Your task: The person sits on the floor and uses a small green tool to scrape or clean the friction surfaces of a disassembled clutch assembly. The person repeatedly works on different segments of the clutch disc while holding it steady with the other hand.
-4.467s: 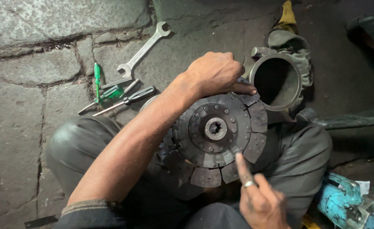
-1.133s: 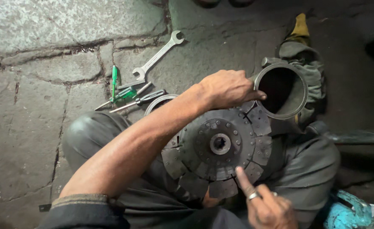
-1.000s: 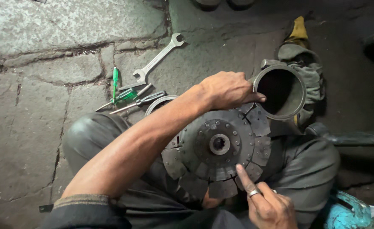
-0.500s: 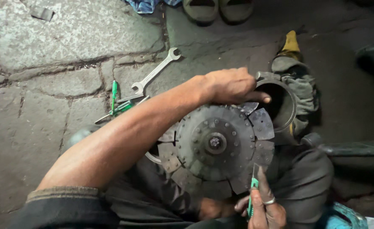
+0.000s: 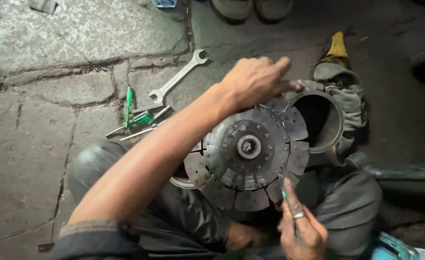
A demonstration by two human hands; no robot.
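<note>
The round, dark grey metal clutch disc (image 5: 251, 154) with its segmented friction pads and splined centre hub rests tilted on the person's lap, over the dark trousers (image 5: 347, 202), with a dark metal ring-shaped housing (image 5: 321, 120) just beyond its far edge on the stone-paved floor (image 5: 53, 96). The left hand (image 5: 256, 82) reaches across the top rim of the disc, fingers loosely spread and partly lifted, and seems to touch the far edge; a firmer grip there would steady the disc better, so it cannot swivel on the knees. The right hand (image 5: 301, 231), wearing a ring, pinches a thin green-handled tool (image 5: 283, 192) whose tip meets the near rim between two pads; the work looks to call for a small, controlled push, since a slip could send the tip towards the holding fingers. Well apart on the floor lie a silver open-ended spanner (image 5: 179, 77) and green-handled screwdrivers (image 5: 135, 118)
</note>
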